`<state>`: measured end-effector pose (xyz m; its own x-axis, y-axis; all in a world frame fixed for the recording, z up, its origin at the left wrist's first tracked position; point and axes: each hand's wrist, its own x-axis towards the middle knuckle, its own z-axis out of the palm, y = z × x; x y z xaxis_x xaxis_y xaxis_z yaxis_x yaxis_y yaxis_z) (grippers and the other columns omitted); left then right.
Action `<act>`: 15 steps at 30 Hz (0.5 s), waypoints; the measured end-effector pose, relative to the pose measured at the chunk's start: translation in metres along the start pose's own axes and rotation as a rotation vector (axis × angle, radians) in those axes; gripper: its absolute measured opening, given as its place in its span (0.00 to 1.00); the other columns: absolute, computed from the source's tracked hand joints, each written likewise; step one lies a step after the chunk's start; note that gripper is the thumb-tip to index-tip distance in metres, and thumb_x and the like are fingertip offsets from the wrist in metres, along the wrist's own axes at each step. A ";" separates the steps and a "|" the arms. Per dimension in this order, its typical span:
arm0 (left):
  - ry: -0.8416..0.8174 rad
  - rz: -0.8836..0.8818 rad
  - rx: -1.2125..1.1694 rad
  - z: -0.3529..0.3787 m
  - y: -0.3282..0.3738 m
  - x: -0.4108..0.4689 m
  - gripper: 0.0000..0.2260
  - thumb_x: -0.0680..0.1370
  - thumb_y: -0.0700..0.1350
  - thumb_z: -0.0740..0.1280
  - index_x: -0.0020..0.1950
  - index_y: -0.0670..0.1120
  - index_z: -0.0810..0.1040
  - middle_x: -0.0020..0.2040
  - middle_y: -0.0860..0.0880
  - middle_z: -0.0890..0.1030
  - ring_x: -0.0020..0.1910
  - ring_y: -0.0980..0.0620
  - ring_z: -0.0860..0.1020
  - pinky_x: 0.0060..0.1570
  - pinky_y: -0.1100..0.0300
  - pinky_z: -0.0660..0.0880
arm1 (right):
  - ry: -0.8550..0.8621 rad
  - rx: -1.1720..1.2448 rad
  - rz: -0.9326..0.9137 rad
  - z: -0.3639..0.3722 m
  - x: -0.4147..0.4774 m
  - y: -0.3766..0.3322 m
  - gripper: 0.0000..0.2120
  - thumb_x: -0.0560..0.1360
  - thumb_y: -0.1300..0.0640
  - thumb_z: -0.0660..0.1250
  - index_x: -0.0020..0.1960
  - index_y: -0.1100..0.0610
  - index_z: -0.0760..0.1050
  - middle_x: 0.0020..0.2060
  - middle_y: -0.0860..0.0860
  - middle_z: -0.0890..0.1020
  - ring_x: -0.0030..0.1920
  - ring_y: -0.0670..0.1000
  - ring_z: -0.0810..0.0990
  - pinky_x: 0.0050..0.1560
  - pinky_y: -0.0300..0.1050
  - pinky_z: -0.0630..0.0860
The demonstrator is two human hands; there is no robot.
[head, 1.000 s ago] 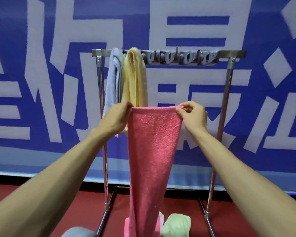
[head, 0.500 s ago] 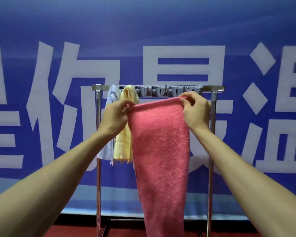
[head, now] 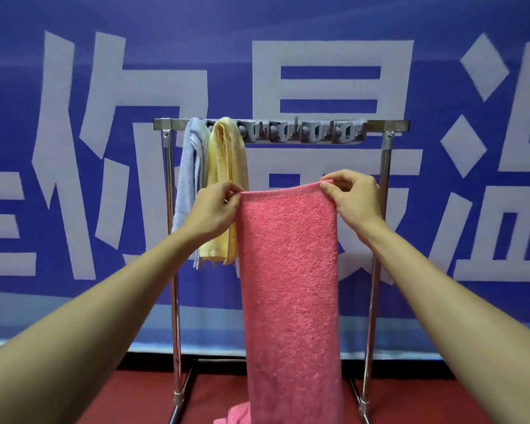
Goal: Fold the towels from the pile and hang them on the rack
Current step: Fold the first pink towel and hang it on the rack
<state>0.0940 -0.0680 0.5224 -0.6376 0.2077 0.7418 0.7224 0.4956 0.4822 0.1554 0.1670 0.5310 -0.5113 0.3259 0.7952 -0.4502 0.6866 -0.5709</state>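
A long pink towel [head: 289, 270] hangs straight down in front of me, folded lengthwise, its lower end reaching the floor. My left hand [head: 210, 211] pinches its top left corner and my right hand [head: 351, 198] pinches its top right corner. The top edge is held below the metal rack's top bar [head: 386, 124]. A light blue towel [head: 188, 179] and a yellow towel [head: 227, 185] hang side by side at the left end of that bar.
A grey strip of clips [head: 300, 134] runs along the bar to the right of the yellow towel. The rack's legs [head: 175, 301] stand on a red floor [head: 214, 390]. Behind it hangs a blue banner with large white characters [head: 328, 71].
The towel's top edge rose almost to the rack bar half a second ago and now sits lower again. The view has tilted, so the pile at the floor is mostly out of sight.
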 end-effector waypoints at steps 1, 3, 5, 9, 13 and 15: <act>-0.019 -0.019 0.001 0.004 -0.004 -0.004 0.09 0.79 0.39 0.61 0.54 0.41 0.80 0.44 0.48 0.80 0.44 0.46 0.81 0.48 0.50 0.79 | -0.023 -0.011 0.017 0.001 -0.004 0.006 0.05 0.74 0.60 0.71 0.49 0.56 0.83 0.42 0.49 0.84 0.45 0.46 0.82 0.49 0.40 0.78; -0.080 -0.094 -0.020 0.015 -0.017 -0.012 0.08 0.80 0.39 0.61 0.53 0.40 0.79 0.42 0.45 0.81 0.40 0.45 0.82 0.44 0.50 0.80 | -0.070 -0.044 0.049 0.008 -0.014 0.021 0.06 0.73 0.60 0.71 0.49 0.57 0.83 0.43 0.49 0.84 0.46 0.47 0.82 0.50 0.42 0.78; -0.187 -0.210 -0.105 0.028 -0.032 -0.024 0.08 0.81 0.38 0.60 0.53 0.40 0.79 0.39 0.45 0.80 0.35 0.47 0.81 0.37 0.53 0.82 | -0.131 -0.065 0.074 0.014 -0.029 0.038 0.06 0.73 0.59 0.71 0.50 0.57 0.83 0.42 0.49 0.84 0.45 0.46 0.81 0.48 0.40 0.78; -0.351 -0.321 -0.198 0.057 -0.066 -0.051 0.10 0.81 0.35 0.59 0.54 0.37 0.80 0.36 0.46 0.78 0.28 0.59 0.78 0.32 0.64 0.80 | -0.235 -0.112 0.145 0.027 -0.061 0.080 0.05 0.72 0.60 0.72 0.47 0.57 0.83 0.40 0.50 0.84 0.43 0.47 0.82 0.48 0.40 0.78; -0.393 -0.409 -0.188 0.086 -0.097 -0.079 0.10 0.80 0.37 0.60 0.49 0.39 0.81 0.36 0.45 0.79 0.31 0.53 0.79 0.36 0.59 0.81 | -0.288 -0.077 0.257 0.044 -0.091 0.124 0.03 0.70 0.60 0.73 0.43 0.54 0.84 0.35 0.47 0.83 0.38 0.44 0.82 0.47 0.44 0.80; -0.388 -0.467 -0.193 0.101 -0.111 -0.094 0.10 0.79 0.37 0.60 0.46 0.42 0.82 0.35 0.45 0.78 0.32 0.51 0.78 0.37 0.56 0.81 | -0.302 -0.094 0.295 0.053 -0.107 0.142 0.03 0.69 0.60 0.74 0.43 0.55 0.84 0.32 0.43 0.82 0.33 0.37 0.79 0.42 0.36 0.79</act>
<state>0.0467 -0.0576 0.3524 -0.9216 0.3144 0.2276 0.3565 0.4540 0.8166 0.1077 0.1954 0.3547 -0.8058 0.3219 0.4971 -0.1907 0.6536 -0.7324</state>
